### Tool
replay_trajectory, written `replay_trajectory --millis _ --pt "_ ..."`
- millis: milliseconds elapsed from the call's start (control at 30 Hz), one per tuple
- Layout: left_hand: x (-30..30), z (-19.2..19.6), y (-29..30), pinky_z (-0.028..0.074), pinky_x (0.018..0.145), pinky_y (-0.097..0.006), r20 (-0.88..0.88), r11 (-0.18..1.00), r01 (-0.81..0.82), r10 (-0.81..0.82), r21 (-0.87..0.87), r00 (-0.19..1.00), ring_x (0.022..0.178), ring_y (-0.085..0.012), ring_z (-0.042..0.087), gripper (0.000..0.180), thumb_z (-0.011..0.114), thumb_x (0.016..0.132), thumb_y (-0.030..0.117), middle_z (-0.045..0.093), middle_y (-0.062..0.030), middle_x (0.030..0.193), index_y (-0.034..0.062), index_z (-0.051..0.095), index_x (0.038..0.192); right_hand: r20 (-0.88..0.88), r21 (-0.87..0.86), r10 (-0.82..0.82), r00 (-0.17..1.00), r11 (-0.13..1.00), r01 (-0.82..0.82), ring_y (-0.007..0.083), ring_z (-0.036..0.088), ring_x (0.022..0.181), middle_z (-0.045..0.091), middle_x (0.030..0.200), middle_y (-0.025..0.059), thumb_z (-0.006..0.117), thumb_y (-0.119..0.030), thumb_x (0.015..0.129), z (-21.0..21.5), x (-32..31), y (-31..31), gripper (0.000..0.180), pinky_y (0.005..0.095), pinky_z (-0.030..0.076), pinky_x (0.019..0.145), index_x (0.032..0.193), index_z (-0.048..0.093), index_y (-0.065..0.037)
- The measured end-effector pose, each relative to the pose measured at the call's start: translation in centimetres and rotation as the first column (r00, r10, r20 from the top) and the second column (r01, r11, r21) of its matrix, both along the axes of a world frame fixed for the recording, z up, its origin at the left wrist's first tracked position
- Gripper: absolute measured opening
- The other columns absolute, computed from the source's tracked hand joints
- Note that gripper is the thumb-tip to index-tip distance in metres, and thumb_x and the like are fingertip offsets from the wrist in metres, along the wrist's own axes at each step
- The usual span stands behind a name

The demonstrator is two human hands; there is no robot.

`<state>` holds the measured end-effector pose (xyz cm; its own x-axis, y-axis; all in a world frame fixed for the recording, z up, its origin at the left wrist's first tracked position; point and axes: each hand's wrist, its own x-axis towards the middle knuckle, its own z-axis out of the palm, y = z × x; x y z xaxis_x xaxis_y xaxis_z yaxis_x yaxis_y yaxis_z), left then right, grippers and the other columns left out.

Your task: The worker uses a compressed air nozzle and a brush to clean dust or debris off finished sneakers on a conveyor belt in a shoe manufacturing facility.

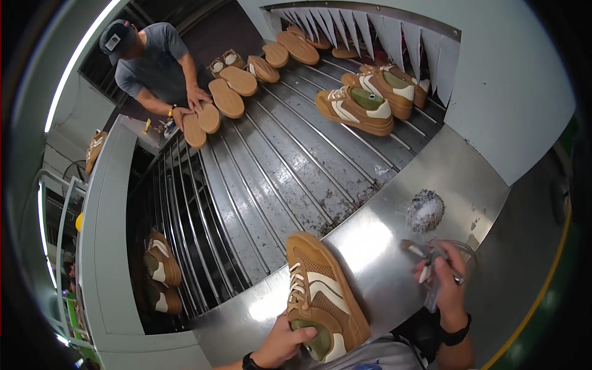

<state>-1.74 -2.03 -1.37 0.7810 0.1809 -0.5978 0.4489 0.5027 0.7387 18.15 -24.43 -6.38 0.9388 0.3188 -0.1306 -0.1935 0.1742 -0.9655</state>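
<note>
A brown sneaker (336,280) with cream stripes, white laces and a green lining rests on the steel ledge in front of me, toe pointing away. My left hand (280,345) is closed on its heel end, with the thumb inside the opening. Off to the sneaker's right, my right hand (450,283) is closed around a small brush (419,249) with dark bristles, held clear of the shoe. Another slim tool and a thin grey cord or tube show at that hand, partly hidden by the fingers. A whitish-grey fuzzy clump (425,211) lies on the ledge beyond the brush.
Metal rollers (296,160) stretch away past the steel ledge (376,240). Finished-looking sneakers (357,111) stand near a strip-curtained opening (376,37) at right; more (161,259) stand at left. Across the rollers, a co-worker (161,68) touches upturned tan soles (195,131).
</note>
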Motion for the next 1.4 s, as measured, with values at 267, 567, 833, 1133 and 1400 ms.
replay_trajectory --millis 267,567,833,1133,1400 --pt "-0.5 -1.7 0.4 0.044 0.089 -0.031 -0.01 0.999 -0.039 0.039 0.002 0.999 0.102 -0.0173 0.055 0.053 0.07 0.077 0.014 0.058 -0.009 0.113 -0.004 0.047 0.121 0.01 0.06 0.515 0.857 0.855 -0.515 0.0144 0.064 0.071 0.065 0.084 0.0123 0.056 -0.012 0.087 4.2 -1.3 5.6 0.034 0.0259 0.051 0.065 0.115 0.051 0.007" --pt "-0.4 -1.7 1.0 0.043 0.091 -0.031 0.036 0.993 0.056 -0.06 0.102 0.998 0.106 -0.0156 0.052 0.064 0.073 0.074 0.014 0.055 -0.009 0.118 -0.0028 0.041 0.127 0.077 -0.128 0.509 0.858 0.858 -0.497 0.015 0.064 0.069 0.065 0.081 0.012 0.058 -0.012 0.085 5.2 -1.4 6.8 0.033 0.0257 0.05 0.064 0.11 0.053 0.009" --pt "0.1 -1.4 0.8 0.043 0.093 -0.031 0.018 1.0 0.0 0.0 0.013 1.0 0.109 -0.0164 0.051 0.071 0.075 0.073 0.013 0.053 -0.0099 0.12 -0.0023 0.036 0.13 0.114 -0.258 0.487 0.866 0.856 -0.448 0.0155 0.062 0.065 0.063 0.075 0.013 0.052 -0.021 0.086 6.9 -1.8 7.3 0.037 0.0274 0.05 0.061 0.105 0.053 0.011" --pt "-0.2 -1.5 0.9 0.042 0.094 -0.032 -0.014 0.997 0.043 -0.042 0.071 0.999 0.11 -0.0166 0.05 0.075 0.077 0.071 0.012 0.051 -0.0099 0.122 -0.0021 0.033 0.131 0.069 -0.264 0.511 0.857 0.838 -0.478 0.0152 0.062 0.063 0.064 0.072 0.0122 0.054 -0.023 0.085 7.2 -2.6 5.2 0.037 0.0267 0.05 0.06 0.1 0.056 0.011" --pt "-0.6 -1.2 1.0 0.043 0.093 -0.032 -0.041 0.998 -0.043 0.045 0.051 0.998 0.108 -0.0164 0.051 0.074 0.076 0.071 0.011 0.051 -0.0098 0.121 -0.002 0.034 0.13 0.147 -0.303 0.643 0.752 0.753 -0.584 0.0225 0.063 0.063 0.064 0.076 0.0145 0.057 -0.022 0.084 6.9 -3.2 2.9 0.037 0.0302 0.049 0.058 0.104 0.055 0.009"
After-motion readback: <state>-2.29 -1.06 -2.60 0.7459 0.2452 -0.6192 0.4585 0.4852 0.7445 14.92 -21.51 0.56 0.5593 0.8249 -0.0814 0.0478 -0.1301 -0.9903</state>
